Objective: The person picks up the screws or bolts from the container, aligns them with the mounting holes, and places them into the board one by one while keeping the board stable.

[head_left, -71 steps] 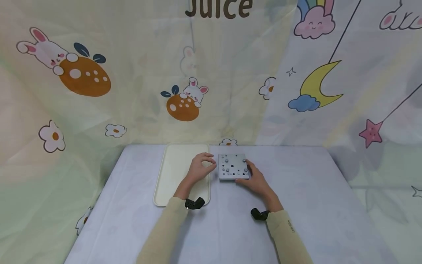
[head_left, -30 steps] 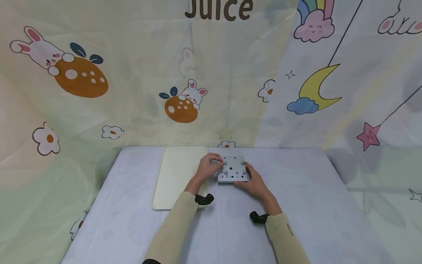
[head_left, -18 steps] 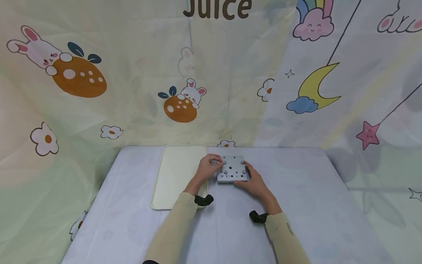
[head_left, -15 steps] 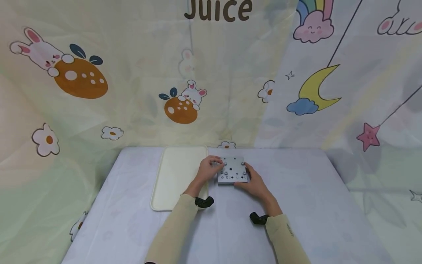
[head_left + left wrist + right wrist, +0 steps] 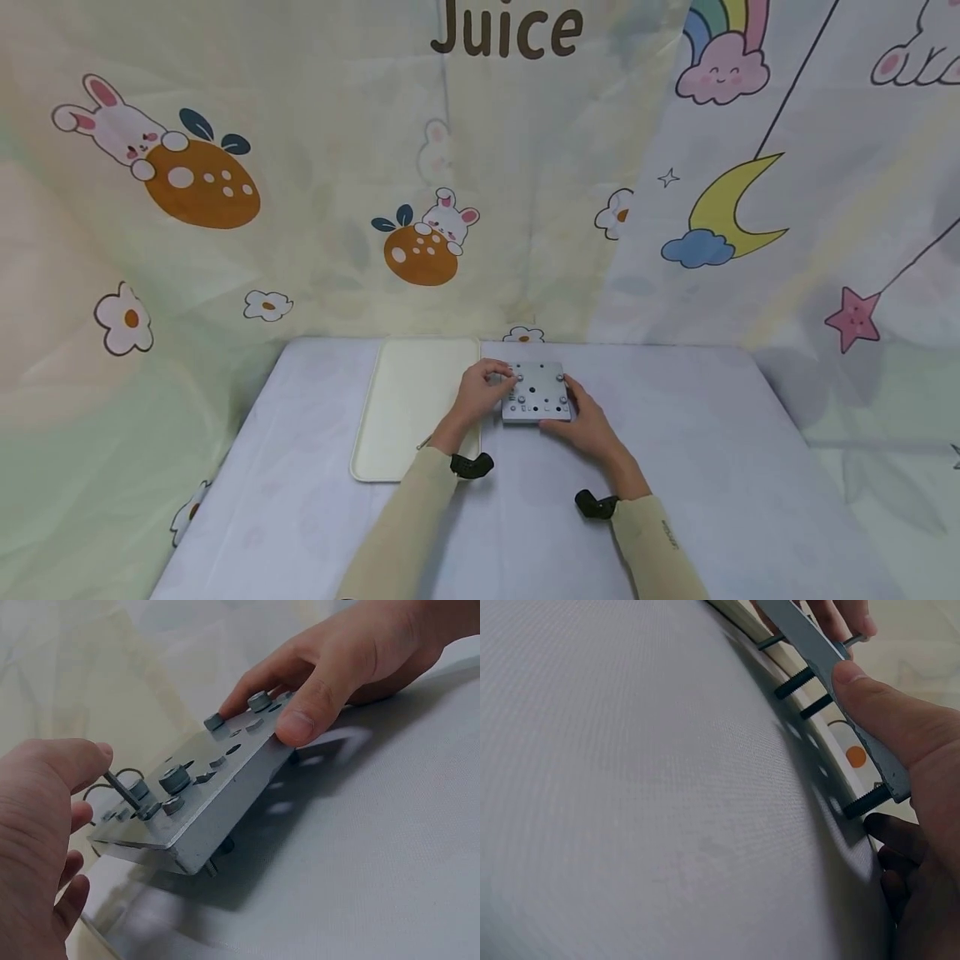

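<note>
Metal rod [image 5: 123,791], pinched in the left hand [image 5: 477,395], slants down onto the plate [image 5: 547,385] the right hand [image 5: 592,425] grips.

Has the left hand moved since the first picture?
Yes, to the right. Against the tray in the head view, the left hand is farther right, its fingers now overlapping the plate instead of stopping short.

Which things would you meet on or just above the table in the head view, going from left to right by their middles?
Tray, left hand, metal plate, right hand.
</note>
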`<state>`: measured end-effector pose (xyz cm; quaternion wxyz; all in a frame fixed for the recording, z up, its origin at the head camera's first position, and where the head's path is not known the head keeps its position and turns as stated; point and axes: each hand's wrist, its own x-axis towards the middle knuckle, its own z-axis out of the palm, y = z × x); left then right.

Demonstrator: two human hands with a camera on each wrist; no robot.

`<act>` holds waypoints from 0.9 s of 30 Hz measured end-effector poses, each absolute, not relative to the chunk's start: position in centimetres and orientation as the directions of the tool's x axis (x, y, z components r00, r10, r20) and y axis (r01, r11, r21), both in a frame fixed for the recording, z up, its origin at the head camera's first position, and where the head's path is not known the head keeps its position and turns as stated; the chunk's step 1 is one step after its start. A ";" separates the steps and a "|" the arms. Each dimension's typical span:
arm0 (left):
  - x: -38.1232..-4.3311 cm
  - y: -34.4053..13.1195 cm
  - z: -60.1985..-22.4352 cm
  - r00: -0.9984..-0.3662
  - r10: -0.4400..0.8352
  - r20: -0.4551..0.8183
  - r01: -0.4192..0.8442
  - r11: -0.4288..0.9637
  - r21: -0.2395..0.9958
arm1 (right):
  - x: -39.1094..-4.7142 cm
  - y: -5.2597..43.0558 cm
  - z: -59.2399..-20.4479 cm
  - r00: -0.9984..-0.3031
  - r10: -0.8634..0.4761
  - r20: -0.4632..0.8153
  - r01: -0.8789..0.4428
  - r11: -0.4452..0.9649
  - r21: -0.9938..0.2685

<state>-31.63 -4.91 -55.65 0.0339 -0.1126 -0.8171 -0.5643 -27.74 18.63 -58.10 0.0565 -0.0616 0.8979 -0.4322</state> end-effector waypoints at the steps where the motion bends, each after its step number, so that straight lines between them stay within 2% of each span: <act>1: -31.7 -5.0 -55.6 -0.974 0.137 0.182 0.219 0.337 0.916 | -27.8 18.6 -58.1 -0.986 -0.161 -0.038 -0.070 0.615 -0.786; 18: -31.8 -5.4 -56.1 -0.977 0.114 0.178 0.208 0.369 0.906 | -27.8 18.4 -58.7 -0.989 -0.148 -0.030 -0.067 0.610 -0.790; 27: -31.9 -5.2 -56.1 -0.975 0.150 0.162 0.207 0.370 0.906 | -27.5 18.7 -58.3 -0.988 -0.152 -0.032 -0.068 0.608 -0.791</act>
